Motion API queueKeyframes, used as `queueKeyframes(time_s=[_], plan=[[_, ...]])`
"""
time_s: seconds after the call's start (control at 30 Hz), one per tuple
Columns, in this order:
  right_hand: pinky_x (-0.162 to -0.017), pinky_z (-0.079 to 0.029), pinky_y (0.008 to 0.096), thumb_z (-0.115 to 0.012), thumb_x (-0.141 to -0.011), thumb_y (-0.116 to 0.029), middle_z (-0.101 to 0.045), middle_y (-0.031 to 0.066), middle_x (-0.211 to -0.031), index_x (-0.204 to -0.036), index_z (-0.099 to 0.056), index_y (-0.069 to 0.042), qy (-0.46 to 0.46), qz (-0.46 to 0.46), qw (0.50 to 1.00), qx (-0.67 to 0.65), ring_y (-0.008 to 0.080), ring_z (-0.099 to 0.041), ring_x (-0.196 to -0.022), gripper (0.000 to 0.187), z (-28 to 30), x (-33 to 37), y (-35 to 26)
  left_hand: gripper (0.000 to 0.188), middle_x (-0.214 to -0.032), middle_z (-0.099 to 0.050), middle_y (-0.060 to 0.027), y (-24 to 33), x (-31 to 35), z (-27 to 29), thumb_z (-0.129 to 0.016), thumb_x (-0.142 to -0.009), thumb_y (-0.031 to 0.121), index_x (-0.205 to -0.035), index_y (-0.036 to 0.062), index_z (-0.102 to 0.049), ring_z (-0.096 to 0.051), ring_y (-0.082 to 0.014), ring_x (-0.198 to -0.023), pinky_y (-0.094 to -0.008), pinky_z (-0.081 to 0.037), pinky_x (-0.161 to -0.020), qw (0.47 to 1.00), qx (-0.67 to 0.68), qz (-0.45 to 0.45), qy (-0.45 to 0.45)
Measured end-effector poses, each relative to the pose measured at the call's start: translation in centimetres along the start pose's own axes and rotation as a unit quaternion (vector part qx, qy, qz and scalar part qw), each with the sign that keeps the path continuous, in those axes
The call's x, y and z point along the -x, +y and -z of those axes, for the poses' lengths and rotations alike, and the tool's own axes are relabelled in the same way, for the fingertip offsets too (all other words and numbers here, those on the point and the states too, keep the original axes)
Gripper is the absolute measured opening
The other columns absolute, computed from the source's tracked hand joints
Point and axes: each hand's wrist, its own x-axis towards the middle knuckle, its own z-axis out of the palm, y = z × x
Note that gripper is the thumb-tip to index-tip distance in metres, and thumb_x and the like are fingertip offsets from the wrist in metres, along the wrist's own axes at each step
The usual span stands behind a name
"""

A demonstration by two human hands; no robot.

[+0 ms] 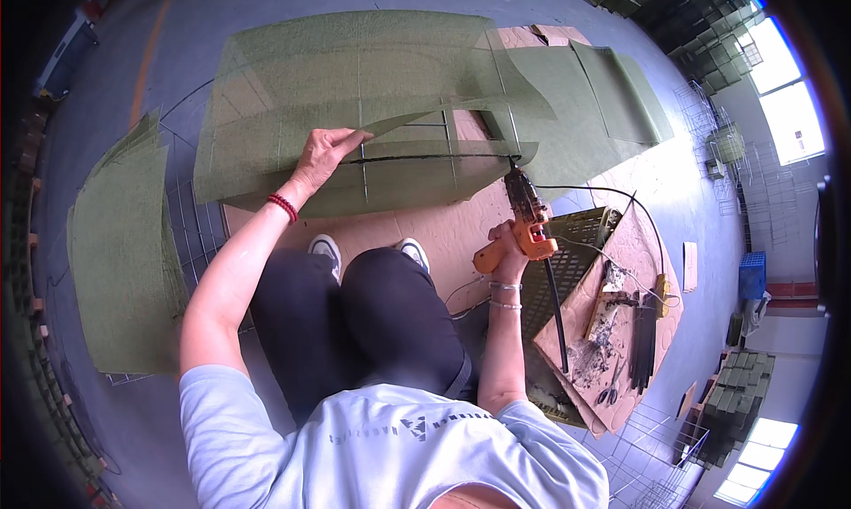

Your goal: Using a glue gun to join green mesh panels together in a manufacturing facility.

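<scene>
My left hand pinches the raised near edge of a thin green mesh fabric. Beneath that lifted flap, thin metal wires show, and a dark line of black glue runs sideways over the fabric. My right hand is wrapped round the handle of an orange glue gun, smeared with black. Its nozzle meets the right end of the dark line; whether it touches the fabric, I cannot tell. A long black glue stick sticks out of the gun's rear.
Right of me, cardboard carries scissors, black glue sticks and a yellow socket. A black cable arcs over from the gun. More green fabric lies left on a wire frame. My shoes stand close below the work.
</scene>
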Motion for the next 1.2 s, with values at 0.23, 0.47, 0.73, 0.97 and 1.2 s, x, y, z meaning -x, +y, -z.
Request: queueKeyframes(time_s=[0.23,0.47,0.73,0.97,1.2], plan=[[-0.058,-0.047,0.0286,-0.062,-0.081,0.003,-0.054,0.0036,-0.079,-0.098,-0.053,-0.002,0.006,-0.020,0.999,-0.024,0.0157,-0.055,-0.064,0.020,0.6,0.0,0.6,0.032,-0.076,-0.059,0.0078,0.5,0.1,0.2,-0.058,-0.092,0.030,-0.102,0.0018,-0.071,-0.045,-0.0010,-0.074,-0.0194,-0.038,-0.068,1.000,0.002,0.022,-0.010],[-0.059,-0.046,0.0286,-0.063,-0.082,0.002,-0.054,0.0038,-0.078,-0.097,-0.053,-0.001,-0.004,-0.017,1.000,-0.019,0.0156,-0.055,-0.064,0.018,0.4,0.1,1.0,0.034,-0.092,-0.072,-0.0058,-0.6,-0.2,0.2,-0.060,-0.090,0.035,-0.101,0.0052,-0.072,-0.059,-0.0069,-0.084,-0.0250,-0.045,-0.081,1.000,-0.004,0.018,-0.007],[-0.060,-0.045,0.0295,-0.060,-0.084,-0.001,-0.052,0.0043,-0.073,-0.096,-0.052,-0.001,-0.009,-0.019,1.000,-0.008,0.0163,-0.052,-0.062,0.015,0.2,-0.1,0.5,0.034,-0.091,-0.072,-0.0032,-0.1,0.0,0.3,-0.060,-0.091,0.036,-0.102,0.0057,-0.071,-0.059,-0.0065,-0.085,-0.0252,-0.045,-0.082,0.999,0.004,0.028,-0.015],[-0.059,-0.045,0.0294,-0.060,-0.084,-0.002,-0.052,0.0046,-0.071,-0.096,-0.052,0.000,-0.006,-0.022,1.000,0.000,0.0164,-0.053,-0.062,0.015,0.0,0.5,0.9,0.033,-0.088,-0.069,0.0003,0.0,0.0,0.3,-0.059,-0.092,0.032,-0.102,0.0034,-0.071,-0.055,-0.0038,-0.083,-0.0226,-0.043,-0.079,1.000,0.000,0.021,-0.011],[-0.059,-0.045,0.0296,-0.061,-0.083,-0.002,-0.053,0.0047,-0.071,-0.096,-0.052,0.000,-0.002,-0.023,1.000,-0.004,0.0167,-0.053,-0.062,0.016,0.3,0.0,0.6,0.034,-0.093,-0.071,-0.0036,0.1,-0.1,0.2,-0.060,-0.091,0.035,-0.102,0.0047,-0.071,-0.059,-0.0067,-0.087,-0.0250,-0.044,-0.085,0.999,0.006,0.031,-0.015]])
